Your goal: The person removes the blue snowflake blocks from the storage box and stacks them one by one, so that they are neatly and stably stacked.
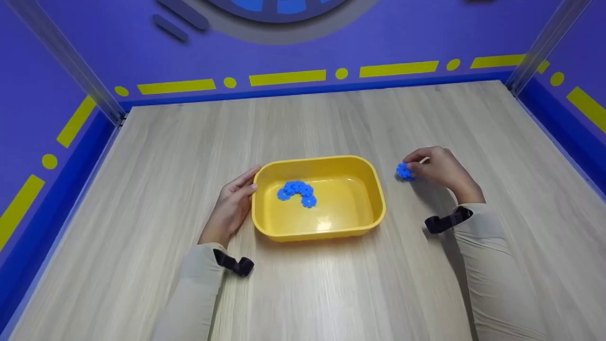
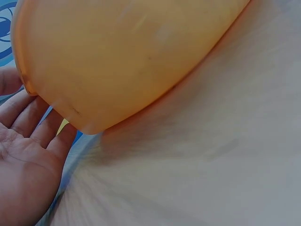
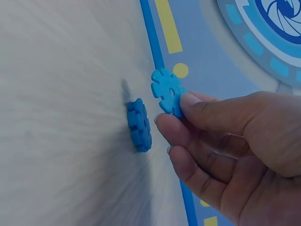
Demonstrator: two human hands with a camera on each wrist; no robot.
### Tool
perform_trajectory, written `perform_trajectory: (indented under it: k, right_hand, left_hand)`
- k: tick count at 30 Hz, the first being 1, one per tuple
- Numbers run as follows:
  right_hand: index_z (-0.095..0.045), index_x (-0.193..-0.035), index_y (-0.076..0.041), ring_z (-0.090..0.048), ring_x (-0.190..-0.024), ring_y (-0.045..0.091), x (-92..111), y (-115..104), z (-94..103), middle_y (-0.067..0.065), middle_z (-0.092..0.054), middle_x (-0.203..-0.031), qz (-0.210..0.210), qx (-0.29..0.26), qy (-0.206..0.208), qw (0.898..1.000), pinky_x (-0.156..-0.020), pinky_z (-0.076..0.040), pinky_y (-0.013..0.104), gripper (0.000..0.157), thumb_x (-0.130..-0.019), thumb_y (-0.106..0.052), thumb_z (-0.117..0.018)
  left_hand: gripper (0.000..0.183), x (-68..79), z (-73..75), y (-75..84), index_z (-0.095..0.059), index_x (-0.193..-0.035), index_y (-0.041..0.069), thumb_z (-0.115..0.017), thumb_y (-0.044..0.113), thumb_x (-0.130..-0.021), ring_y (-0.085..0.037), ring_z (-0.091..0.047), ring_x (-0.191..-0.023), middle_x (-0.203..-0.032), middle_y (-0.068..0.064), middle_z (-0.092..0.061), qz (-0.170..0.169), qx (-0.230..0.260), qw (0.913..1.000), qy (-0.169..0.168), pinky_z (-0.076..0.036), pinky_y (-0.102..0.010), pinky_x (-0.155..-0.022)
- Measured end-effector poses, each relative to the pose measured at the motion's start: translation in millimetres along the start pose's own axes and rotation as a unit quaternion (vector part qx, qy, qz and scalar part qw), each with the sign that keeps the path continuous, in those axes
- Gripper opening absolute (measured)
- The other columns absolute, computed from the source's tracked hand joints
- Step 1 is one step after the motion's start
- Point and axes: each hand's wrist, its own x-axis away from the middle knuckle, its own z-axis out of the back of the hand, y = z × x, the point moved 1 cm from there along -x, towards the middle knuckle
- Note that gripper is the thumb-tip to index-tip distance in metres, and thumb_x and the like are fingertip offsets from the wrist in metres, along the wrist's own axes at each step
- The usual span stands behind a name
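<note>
A yellow plastic basin (image 1: 326,230) stands on the table, with several blue notched discs (image 1: 296,188) overlapping in an arc toward its left side. My left hand (image 1: 230,208) grips the basin's left rim, thumb at the top edge and fingers along the outer wall; the left wrist view shows that hand (image 2: 33,146) against the orange-looking wall (image 2: 117,61). To the right of the basin, my right hand (image 1: 440,168) pinches one blue notched disc (image 3: 165,89) between thumb and index finger. Just under it, more blue discs (image 3: 139,125), apparently a small stack, lie on the table.
The wood-grain tabletop (image 1: 312,289) is bounded by a blue-purple back panel (image 1: 293,59) with yellow marks, and by similar side panels. A black strap device (image 1: 234,263) is on the left wrist, another strap device (image 1: 447,221) on the right.
</note>
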Motion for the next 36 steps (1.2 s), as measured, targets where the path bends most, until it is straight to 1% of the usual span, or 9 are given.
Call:
perform_trajectory:
  k: [5, 8, 12, 18, 21, 25, 30, 36]
  right_hand:
    - [-0.069, -0.111, -0.001, -0.057, -0.088, 0.026, -1.0, 2.6, -1.6, 0.019, -0.064, -0.111, -0.014, -0.002, 0.006, 1.0, -0.071, -0.051, 0.022, 0.022, -0.095, -0.01, -0.056]
    - [-0.068, -0.112, 0.001, -0.06, -0.087, 0.024, -1.7, 3.4, -2.3, 0.02, -0.064, -0.111, -0.02, -0.015, 0.003, 1.0, -0.07, -0.054, 0.02, 0.023, -0.096, -0.009, -0.056]
    - [-0.066, -0.114, 0.002, -0.063, -0.086, 0.022, -2.2, 4.4, -3.3, 0.021, -0.064, -0.11, -0.033, -0.036, -0.002, 0.999, -0.071, -0.058, 0.021, 0.024, -0.096, -0.009, -0.055]
    - [-0.066, -0.115, 0.002, -0.061, -0.086, 0.022, -2.3, 7.8, -4.6, 0.02, -0.063, -0.11, -0.048, -0.028, 0.003, 0.998, -0.07, -0.056, 0.019, 0.024, -0.096, -0.007, -0.055]
    - [-0.066, -0.115, 0.002, -0.06, -0.086, 0.023, -2.3, 8.9, -4.9, 0.02, -0.063, -0.109, -0.052, -0.024, 0.002, 0.998, -0.069, -0.055, 0.017, 0.024, -0.095, -0.006, -0.055]
    - [-0.067, -0.115, 0.002, -0.059, -0.084, 0.023, -2.3, 9.0, -5.1, 0.02, -0.064, -0.108, -0.052, -0.015, 0.002, 0.999, -0.069, -0.053, 0.019, 0.025, -0.095, -0.007, -0.055]
    - [-0.067, -0.113, 0.002, -0.059, -0.082, 0.022, -1.6, 8.9, -4.8, 0.021, -0.064, -0.108, -0.045, -0.004, 0.002, 0.999, -0.068, -0.051, 0.02, 0.024, -0.095, -0.009, -0.056]
    - [-0.067, -0.113, 0.002, -0.062, -0.082, 0.022, -0.4, 7.9, -2.1, 0.021, -0.064, -0.107, -0.046, -0.01, -0.002, 0.999, -0.068, -0.052, 0.021, 0.025, -0.095, -0.012, -0.058]
  left_hand:
    - [0.053, 1.1, -0.8, 1.6, -0.037, -0.144, -0.005, -0.048, -0.005, -0.093, -0.02, -0.035, -0.14, -0.153, -0.015, -0.036, -0.003, -0.002, 1.0, -0.001, -0.035, -0.03, -0.113]
    - [0.053, 1.6, -0.8, 1.9, -0.036, -0.145, -0.005, -0.048, -0.005, -0.093, -0.02, -0.035, -0.141, -0.153, -0.015, -0.035, -0.003, 0.0, 1.0, -0.002, -0.035, -0.031, -0.113]
    - [0.054, 1.6, -0.6, 1.8, -0.035, -0.145, -0.006, -0.047, -0.006, -0.092, -0.022, -0.035, -0.141, -0.153, -0.016, -0.035, -0.003, 0.003, 1.0, -0.003, -0.036, -0.031, -0.112]
    - [0.053, 1.0, -0.5, 1.4, -0.036, -0.144, -0.006, -0.047, -0.006, -0.092, -0.022, -0.036, -0.14, -0.153, -0.017, -0.035, -0.001, 0.003, 1.0, 0.001, -0.036, -0.031, -0.112]
    - [0.053, 1.0, -0.7, 1.2, -0.037, -0.144, -0.005, -0.047, -0.006, -0.093, -0.022, -0.037, -0.14, -0.153, -0.016, -0.036, 0.001, 0.003, 1.0, 0.002, -0.037, -0.032, -0.111]
    - [0.053, 0.9, -1.2, 1.4, -0.037, -0.144, -0.005, -0.047, -0.006, -0.093, -0.022, -0.037, -0.14, -0.153, -0.016, -0.036, 0.001, 0.004, 1.0, 0.004, -0.037, -0.032, -0.111]
    - [0.053, 0.7, -1.2, 1.3, -0.036, -0.144, -0.005, -0.046, -0.007, -0.093, -0.021, -0.036, -0.14, -0.153, -0.016, -0.036, 0.001, 0.004, 1.0, 0.003, -0.037, -0.031, -0.112]
    - [0.054, 0.0, -0.6, 0.7, -0.035, -0.145, -0.005, -0.047, -0.006, -0.093, -0.021, -0.034, -0.141, -0.154, -0.015, -0.034, 0.001, 0.0, 1.0, -0.002, -0.036, -0.031, -0.112]
